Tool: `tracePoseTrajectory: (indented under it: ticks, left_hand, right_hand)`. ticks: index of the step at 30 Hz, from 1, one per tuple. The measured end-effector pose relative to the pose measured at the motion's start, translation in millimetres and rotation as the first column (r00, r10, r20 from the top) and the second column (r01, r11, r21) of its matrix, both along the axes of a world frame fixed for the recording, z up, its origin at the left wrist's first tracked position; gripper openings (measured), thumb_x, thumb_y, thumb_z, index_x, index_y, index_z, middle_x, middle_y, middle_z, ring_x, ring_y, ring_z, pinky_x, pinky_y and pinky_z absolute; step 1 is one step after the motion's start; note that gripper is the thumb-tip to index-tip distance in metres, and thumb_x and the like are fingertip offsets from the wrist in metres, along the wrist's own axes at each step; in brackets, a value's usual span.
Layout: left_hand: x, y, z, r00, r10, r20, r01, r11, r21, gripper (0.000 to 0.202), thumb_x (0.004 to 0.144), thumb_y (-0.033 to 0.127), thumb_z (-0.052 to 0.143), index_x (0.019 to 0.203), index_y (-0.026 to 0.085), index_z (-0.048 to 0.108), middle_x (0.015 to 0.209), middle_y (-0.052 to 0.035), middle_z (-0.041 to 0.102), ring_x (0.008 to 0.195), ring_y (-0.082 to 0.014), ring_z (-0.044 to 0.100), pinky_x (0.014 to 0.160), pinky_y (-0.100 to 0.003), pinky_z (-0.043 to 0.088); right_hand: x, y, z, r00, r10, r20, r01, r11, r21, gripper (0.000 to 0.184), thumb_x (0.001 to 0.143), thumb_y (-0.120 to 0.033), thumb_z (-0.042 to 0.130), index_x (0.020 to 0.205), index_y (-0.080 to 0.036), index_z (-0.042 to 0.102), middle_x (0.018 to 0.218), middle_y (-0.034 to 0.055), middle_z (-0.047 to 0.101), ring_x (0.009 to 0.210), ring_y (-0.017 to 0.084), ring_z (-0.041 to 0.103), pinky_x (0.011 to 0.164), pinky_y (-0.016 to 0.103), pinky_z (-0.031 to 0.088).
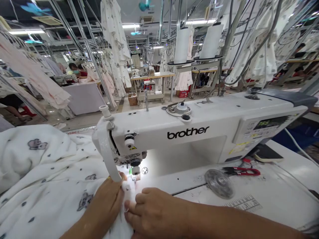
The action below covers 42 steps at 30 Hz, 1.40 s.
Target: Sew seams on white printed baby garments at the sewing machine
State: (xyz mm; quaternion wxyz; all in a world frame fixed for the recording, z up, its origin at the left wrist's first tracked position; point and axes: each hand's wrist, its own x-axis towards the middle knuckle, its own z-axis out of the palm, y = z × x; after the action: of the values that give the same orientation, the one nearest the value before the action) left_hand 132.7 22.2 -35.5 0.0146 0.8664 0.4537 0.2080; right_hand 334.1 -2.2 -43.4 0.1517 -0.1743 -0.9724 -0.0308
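A white sewing machine (159, 132) marked "brother" stands across the table, its lamp lighting the needle area. White fabric (57, 172) printed with small grey animals and dark specks spreads over the left side, and a narrow part of it runs up to the presser foot. My left hand (109, 199) lies on the fabric just left of the needle, its fingertips partly hidden behind the machine's white front guard. Closer to me, my right hand (152, 209) has its fingers curled and pinches the fabric's edge.
Red-handled thread snips (243, 171) and a clear round plastic dish (219, 183) lie right of the hands. A dark pad (266, 153) rests beneath the control panel. Two white thread cones (181, 46) stand behind the machine. Printed garments (116, 43) hang beyond, and a person sits at far left.
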Motion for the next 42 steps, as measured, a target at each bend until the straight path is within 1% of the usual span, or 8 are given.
tracePoseTrajectory:
  ticks: [4, 11, 17, 26, 29, 32, 36, 42]
  left_hand:
    - [0.7, 10.2, -12.8, 0.996, 0.090, 0.029, -0.088, 0.995, -0.052, 0.029, 0.087, 0.041, 0.056, 0.108, 0.021, 0.056, 0.099, -0.0054, 0.069, 0.092, -0.0250, 0.067, 0.079, -0.035, 0.054]
    - [-12.2, 11.2, -8.4, 0.993, 0.118, -0.001, -0.118, 0.992, -0.033, 0.024, 0.080, 0.020, 0.045, 0.101, 0.023, 0.057, 0.087, -0.0021, 0.070, 0.075, -0.0219, 0.069, 0.063, -0.030, 0.053]
    - [-20.8, -4.4, 8.5, 0.979, -0.085, -0.187, 0.143, 0.935, 0.323, 0.036, 0.075, 0.011, 0.046, 0.104, 0.026, 0.061, 0.090, -0.0041, 0.070, 0.079, -0.0242, 0.066, 0.070, -0.035, 0.051]
    - [-14.8, -1.9, -7.2, 0.882, -0.339, -0.328, 0.449, 0.819, 0.358, 0.036, 0.092, 0.002, 0.031, 0.104, 0.016, 0.061, 0.113, -0.0074, 0.069, 0.099, -0.0194, 0.064, 0.101, -0.034, 0.039]
    - [-19.7, 2.0, -8.7, 0.911, -0.359, -0.205, 0.401, 0.888, 0.227, 0.036, 0.087, 0.003, 0.035, 0.105, 0.020, 0.061, 0.102, -0.0040, 0.072, 0.096, -0.0185, 0.066, 0.095, -0.030, 0.047]
    - [-23.7, 6.0, -3.7, 0.963, -0.270, -0.002, 0.269, 0.959, -0.090, 0.045, 0.079, 0.006, 0.038, 0.114, 0.024, 0.059, 0.099, -0.0021, 0.071, 0.099, -0.0191, 0.065, 0.087, -0.028, 0.053]
    - [-23.3, 12.1, 9.8, 0.982, -0.035, 0.186, 0.119, 0.881, -0.458, 0.028, 0.086, 0.017, 0.039, 0.101, 0.024, 0.062, 0.093, -0.0003, 0.069, 0.095, -0.0191, 0.065, 0.087, -0.026, 0.052]
    - [-16.5, 10.6, 9.1, 0.961, 0.068, 0.267, 0.070, 0.877, -0.475, 0.025, 0.088, 0.024, 0.041, 0.099, 0.024, 0.063, 0.095, 0.0000, 0.070, 0.089, -0.0196, 0.065, 0.083, -0.026, 0.052]
  right_hand:
    - [-0.2, 0.2, 1.7, 1.000, 0.009, 0.014, -0.009, 1.000, 0.009, 0.041, 0.097, -0.050, 0.055, 0.102, -0.010, 0.061, 0.095, 0.0057, 0.066, 0.073, 0.018, 0.054, 0.064, 0.032, 0.042]
    - [1.2, -0.3, -2.3, 1.000, -0.007, -0.008, 0.008, 1.000, 0.029, 0.037, 0.101, -0.046, 0.050, 0.106, -0.010, 0.059, 0.104, 0.0049, 0.063, 0.073, 0.017, 0.051, 0.059, 0.032, 0.039]
    - [1.6, 0.9, -2.0, 1.000, -0.004, -0.007, 0.004, 1.000, -0.001, 0.037, 0.100, -0.045, 0.053, 0.109, -0.009, 0.059, 0.104, 0.0061, 0.063, 0.072, 0.017, 0.049, 0.057, 0.032, 0.037]
    - [0.4, 4.2, -1.9, 0.999, 0.011, -0.040, -0.010, 1.000, 0.008, 0.035, 0.100, -0.045, 0.053, 0.089, -0.013, 0.061, 0.079, 0.0007, 0.059, 0.068, 0.016, 0.047, 0.056, 0.032, 0.033]
    - [0.4, 3.3, -3.0, 0.996, 0.005, -0.084, -0.004, 1.000, 0.013, 0.036, 0.100, -0.047, 0.053, 0.089, -0.013, 0.061, 0.078, -0.0001, 0.059, 0.066, 0.016, 0.047, 0.055, 0.032, 0.032]
    - [0.9, 4.0, -2.8, 0.990, -0.048, -0.136, 0.052, 0.998, 0.026, 0.039, 0.099, -0.050, 0.051, 0.091, -0.014, 0.062, 0.086, 0.0026, 0.064, 0.066, 0.017, 0.048, 0.057, 0.033, 0.034]
    - [3.0, 7.5, 2.7, 0.979, -0.177, -0.100, 0.173, 0.984, -0.052, 0.037, 0.100, -0.047, 0.052, 0.100, -0.011, 0.063, 0.102, 0.0075, 0.067, 0.080, 0.021, 0.055, 0.069, 0.034, 0.042]
    - [3.8, 8.6, 9.0, 0.981, -0.193, 0.024, 0.195, 0.965, -0.177, 0.034, 0.098, -0.045, 0.055, 0.103, -0.012, 0.062, 0.110, 0.0087, 0.066, 0.087, 0.022, 0.055, 0.078, 0.034, 0.044]
